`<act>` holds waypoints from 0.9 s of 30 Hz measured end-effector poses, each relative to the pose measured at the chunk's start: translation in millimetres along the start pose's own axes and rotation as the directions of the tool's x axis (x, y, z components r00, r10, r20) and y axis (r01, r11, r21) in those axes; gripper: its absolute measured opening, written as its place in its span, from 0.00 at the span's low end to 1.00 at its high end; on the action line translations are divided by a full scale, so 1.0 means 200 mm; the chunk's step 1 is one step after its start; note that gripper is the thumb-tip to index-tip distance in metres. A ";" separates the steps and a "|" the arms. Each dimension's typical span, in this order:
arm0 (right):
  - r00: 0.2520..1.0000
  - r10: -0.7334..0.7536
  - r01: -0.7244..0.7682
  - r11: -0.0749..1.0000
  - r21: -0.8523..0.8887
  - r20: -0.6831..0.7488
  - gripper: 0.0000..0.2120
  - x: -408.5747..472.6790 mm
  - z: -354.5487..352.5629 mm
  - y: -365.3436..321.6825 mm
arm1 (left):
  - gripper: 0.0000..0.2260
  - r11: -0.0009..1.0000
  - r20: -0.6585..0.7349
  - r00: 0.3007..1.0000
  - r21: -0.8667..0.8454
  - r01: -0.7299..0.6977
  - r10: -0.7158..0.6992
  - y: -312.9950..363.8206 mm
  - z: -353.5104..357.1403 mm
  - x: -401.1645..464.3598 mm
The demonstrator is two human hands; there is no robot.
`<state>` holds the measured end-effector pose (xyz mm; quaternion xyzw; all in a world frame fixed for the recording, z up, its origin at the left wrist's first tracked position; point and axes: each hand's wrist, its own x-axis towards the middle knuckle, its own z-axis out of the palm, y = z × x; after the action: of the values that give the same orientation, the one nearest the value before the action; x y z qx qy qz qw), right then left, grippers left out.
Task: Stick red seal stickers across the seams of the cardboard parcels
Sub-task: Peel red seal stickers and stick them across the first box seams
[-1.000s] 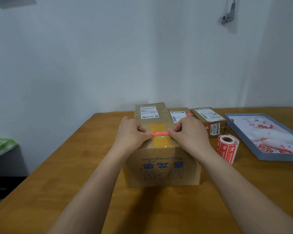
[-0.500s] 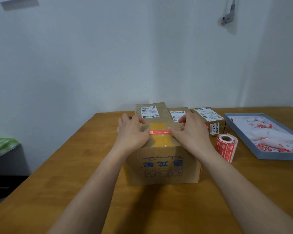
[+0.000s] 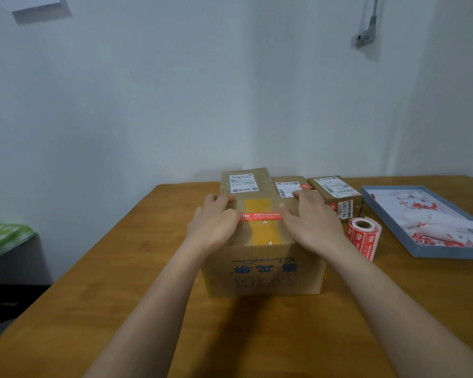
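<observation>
Near the table's far edge, the left hand [image 3: 216, 225] and right hand [image 3: 310, 222] lay flat, fingers straight, pressing the red seal sticker [image 3: 260, 216] across the big parcel [image 3: 260, 241]'s taped seam. Uneven pressure might have left its ends lifting.

Both hands [image 3: 262, 225] flat, palms down, fingers seemingly extended

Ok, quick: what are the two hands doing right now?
Left hand: open, flat, pressing the red seal sticker onto the large parcel.
Right hand: open, flat, pressing the sticker's other end.
</observation>
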<state>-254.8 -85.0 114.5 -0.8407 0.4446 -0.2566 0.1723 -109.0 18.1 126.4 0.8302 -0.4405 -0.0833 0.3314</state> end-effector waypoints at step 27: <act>0.994 0.069 -0.070 0.997 0.010 0.087 0.42 -0.10 -0.06 -0.06 | 0.28 0.997 0.033 0.999 0.074 -0.017 0.014 0.02 -0.01 -0.09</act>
<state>-263.4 -62.8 123.7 -0.8340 0.4640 -0.2166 0.2057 -121.8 32.2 128.4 0.8370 -0.4550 -0.0779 0.2938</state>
